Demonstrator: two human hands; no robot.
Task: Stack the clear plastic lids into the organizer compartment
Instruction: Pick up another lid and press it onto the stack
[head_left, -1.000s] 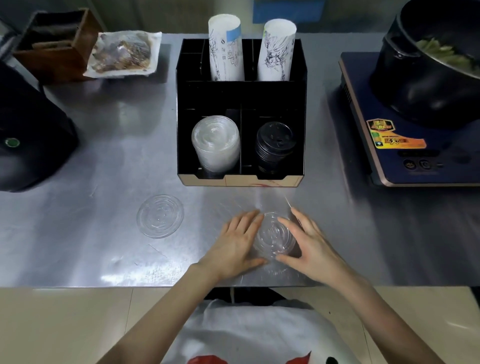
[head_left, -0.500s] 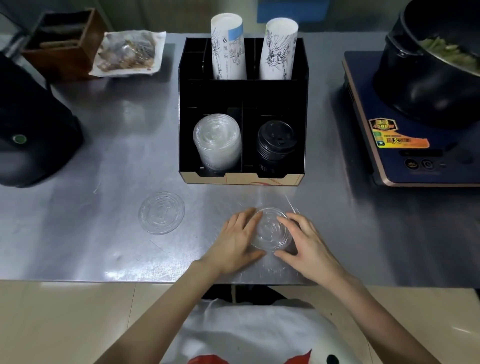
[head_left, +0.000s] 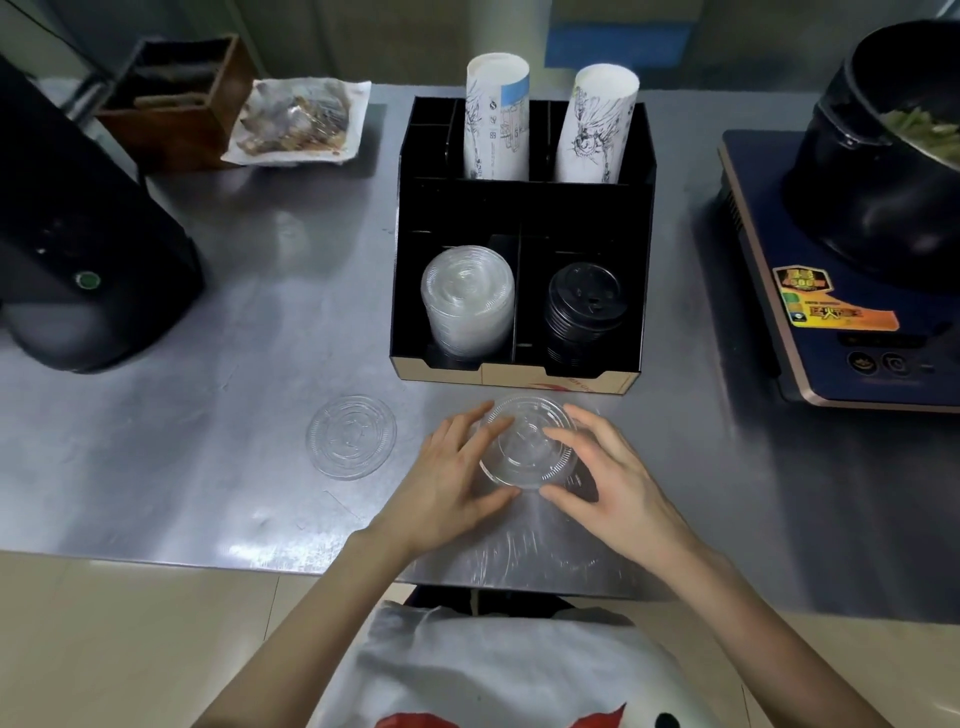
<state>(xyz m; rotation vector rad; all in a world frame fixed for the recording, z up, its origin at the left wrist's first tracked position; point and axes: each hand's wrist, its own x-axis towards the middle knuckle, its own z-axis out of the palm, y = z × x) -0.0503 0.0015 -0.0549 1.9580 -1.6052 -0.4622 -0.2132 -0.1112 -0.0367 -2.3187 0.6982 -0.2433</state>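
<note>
A small stack of clear plastic lids (head_left: 527, 441) is held between my left hand (head_left: 457, 483) and my right hand (head_left: 610, 480), just above the steel counter in front of the organizer. The black organizer (head_left: 519, 208) stands behind it. Its front left compartment holds a tall stack of clear lids (head_left: 467, 296); its front right compartment holds black lids (head_left: 582, 306). One more clear lid (head_left: 350, 436) lies flat on the counter to the left of my hands.
Two rolls of paper cups (head_left: 496, 119) stand in the organizer's back. A black appliance (head_left: 78, 249) sits at the left, an induction cooker (head_left: 841, 291) with a black pot (head_left: 893, 156) at the right. A wooden box (head_left: 176, 109) and a food packet (head_left: 298, 122) are far left.
Both hands have lifted the clear lids off the counter and carried them a little forward, closer to the organizer's front edge. The lid on the left has stayed put.
</note>
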